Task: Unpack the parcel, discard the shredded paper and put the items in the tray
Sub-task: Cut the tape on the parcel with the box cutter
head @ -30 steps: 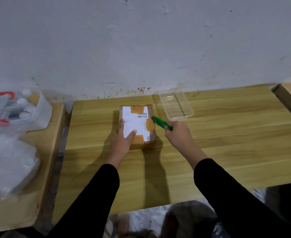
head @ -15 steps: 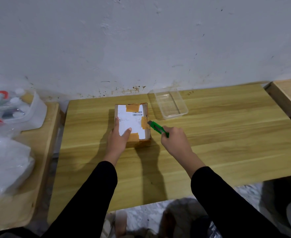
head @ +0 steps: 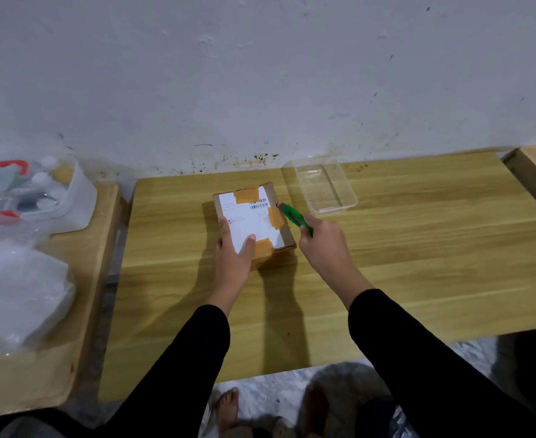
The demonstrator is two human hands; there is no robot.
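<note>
Parcel under left hand, cutter at edge

The left arm and right arm, both black-sleeved, reach forward. The left hand lies flat on the near left corner of the parcel, fingers straight, thumb spread. The right hand grips a green cutter, fingers curled, its tip at the parcel's right edge.

It seemed a plain home room: stained white wall at twelve o'clock, wooden table, tub of bottles at ten, bare feet at six.
</note>
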